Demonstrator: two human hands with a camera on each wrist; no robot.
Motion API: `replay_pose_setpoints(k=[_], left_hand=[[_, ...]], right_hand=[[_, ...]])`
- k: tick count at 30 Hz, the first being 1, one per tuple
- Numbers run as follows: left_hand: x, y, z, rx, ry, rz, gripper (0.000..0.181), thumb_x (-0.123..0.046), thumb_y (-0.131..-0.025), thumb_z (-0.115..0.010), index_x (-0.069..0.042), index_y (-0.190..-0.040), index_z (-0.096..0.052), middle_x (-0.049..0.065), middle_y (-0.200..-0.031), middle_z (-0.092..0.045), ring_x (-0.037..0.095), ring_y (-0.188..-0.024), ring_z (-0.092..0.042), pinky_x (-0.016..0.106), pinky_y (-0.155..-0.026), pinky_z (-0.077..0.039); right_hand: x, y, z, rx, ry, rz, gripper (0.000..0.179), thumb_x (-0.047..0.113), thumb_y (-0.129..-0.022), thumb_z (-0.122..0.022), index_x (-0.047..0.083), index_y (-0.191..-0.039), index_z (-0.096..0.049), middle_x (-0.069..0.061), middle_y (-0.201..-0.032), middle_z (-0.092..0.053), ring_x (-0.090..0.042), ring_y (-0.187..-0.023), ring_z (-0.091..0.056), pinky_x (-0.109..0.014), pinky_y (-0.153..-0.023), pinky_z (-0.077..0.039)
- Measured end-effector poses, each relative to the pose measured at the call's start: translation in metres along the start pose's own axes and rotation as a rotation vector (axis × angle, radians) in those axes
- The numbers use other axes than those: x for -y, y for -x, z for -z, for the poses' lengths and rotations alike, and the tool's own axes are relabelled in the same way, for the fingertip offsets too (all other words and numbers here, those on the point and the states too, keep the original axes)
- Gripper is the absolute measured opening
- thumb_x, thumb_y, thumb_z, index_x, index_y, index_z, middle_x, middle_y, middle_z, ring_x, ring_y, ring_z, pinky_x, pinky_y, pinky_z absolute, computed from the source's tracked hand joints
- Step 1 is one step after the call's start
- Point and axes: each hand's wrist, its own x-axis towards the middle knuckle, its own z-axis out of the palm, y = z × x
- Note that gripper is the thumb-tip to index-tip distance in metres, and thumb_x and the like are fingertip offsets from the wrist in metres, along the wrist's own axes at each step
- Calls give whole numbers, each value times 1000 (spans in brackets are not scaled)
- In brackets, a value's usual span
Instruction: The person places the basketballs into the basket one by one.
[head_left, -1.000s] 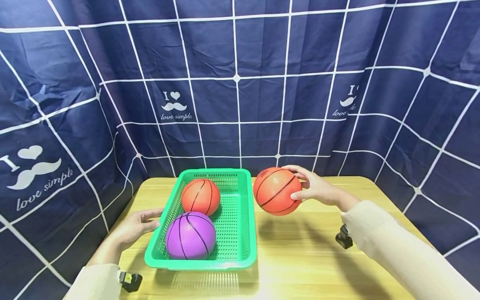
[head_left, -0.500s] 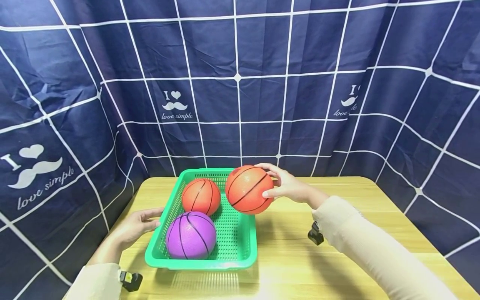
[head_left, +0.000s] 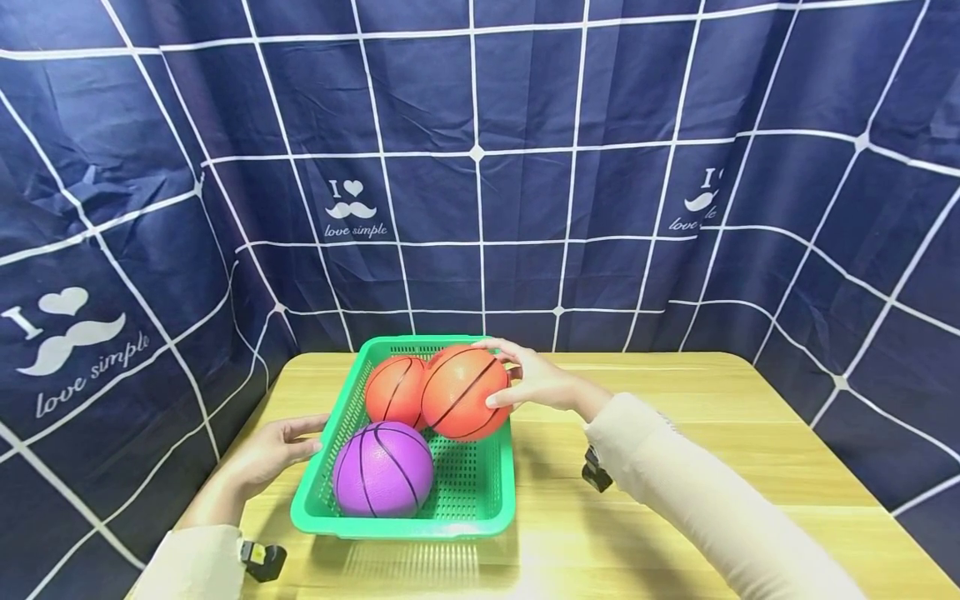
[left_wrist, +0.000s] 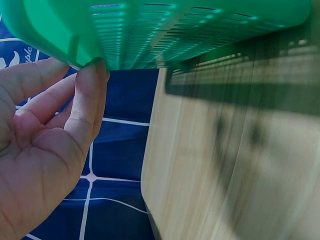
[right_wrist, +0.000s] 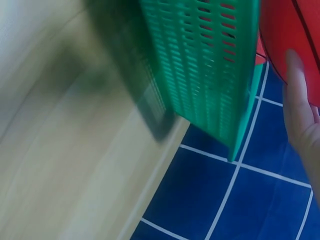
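A green plastic basket [head_left: 497, 500] with slotted walls holds a purple toy basketball [head_left: 382, 471] at its near left and an orange toy basketball [head_left: 392, 390] behind it. My right hand [head_left: 536, 385] grips another orange basketball [head_left: 467, 396] from its right side, over the basket's back right part. In the head view this ball overlaps the first orange one. At the basket's left side, my left hand [head_left: 273, 454] pinches the rim; the left wrist view shows the fingertips [left_wrist: 95, 67] right at the rim. The right wrist view shows the thumb against the red-orange ball [right_wrist: 280, 30].
The basket stands on a light wooden table [head_left: 675, 467], whose surface extends to the right. A dark blue curtain [head_left: 525, 208] with white grid lines surrounds the table at the back and sides.
My right hand has carried the orange basketball leftward from beside the basket, over its right rim, and lower into it. The left hand stays at the basket's left rim.
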Motion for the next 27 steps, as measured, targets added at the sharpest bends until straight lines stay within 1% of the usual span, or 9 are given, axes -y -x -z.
replay_pose_setpoints(k=[4, 9, 11, 14, 17, 22, 24, 27], left_hand=[[0, 0, 0, -3, -5, 5, 50, -4, -93, -57, 20, -134, -38, 34, -136, -41, 31, -122, -44, 23, -90, -45], [-1, 0, -1, -12, -10, 11, 50, -3, -93, -57, 19, -134, -39, 33, -136, -43, 39, -124, -40, 26, -91, -46], [-1, 0, -1, -14, -14, 12, 50, -3, -93, -57, 19, -134, -39, 33, -136, -43, 40, -125, -39, 26, -91, -46], [-1, 0, -1, -13, -10, 12, 50, -3, -93, -57, 19, -134, -39, 33, -136, -42, 40, -124, -39, 26, -91, -46], [-1, 0, -1, -12, -6, 12, 51, -4, -93, -58, 19, -134, -38, 33, -136, -42, 39, -124, -40, 24, -90, -46], [-1, 0, 0, -10, 1, 14, 51, -4, -93, -58, 19, -134, -38, 33, -136, -42, 38, -124, -40, 23, -90, -45], [-1, 0, -1, -10, 3, 16, 51, -4, -93, -57, 19, -134, -38, 33, -136, -41, 39, -124, -40, 24, -91, -45], [-2, 0, -1, -11, 2, 23, 51, -5, -93, -57, 19, -134, -38, 33, -136, -42, 40, -125, -39, 25, -91, -45]], right_hand=[[-2, -6, -6, -7, 59, -16, 78, 14, -75, -80, 26, -141, -41, -16, -130, -41, -35, -105, -54, -44, -71, -55], [-4, -11, -12, -21, 131, -25, 76, 19, -74, -80, 26, -140, -43, -16, -132, -41, -38, -108, -51, -41, -69, -55], [-6, -13, -13, -28, 167, -14, 76, 22, -74, -80, 25, -140, -44, -17, -133, -42, -38, -110, -50, -41, -71, -54], [-7, -16, -16, -40, 215, 5, 76, 24, -73, -81, 24, -139, -45, -14, -131, -45, -35, -111, -50, -42, -78, -52], [-7, -18, -18, -39, 240, 25, 75, 24, -73, -81, 22, -139, -46, -13, -129, -47, -32, -111, -51, -42, -84, -48], [-5, -21, -23, -40, 232, 6, 77, 21, -72, -82, 20, -140, -45, -15, -126, -47, -31, -106, -54, -39, -82, -51], [-5, -21, -24, -47, 232, -11, 78, 21, -72, -83, 20, -140, -45, -16, -126, -46, -31, -105, -56, -38, -79, -52], [-6, -20, -25, -62, 244, -27, 79, 21, -71, -83, 21, -139, -45, -17, -126, -47, -29, -104, -57, -37, -78, -52]])
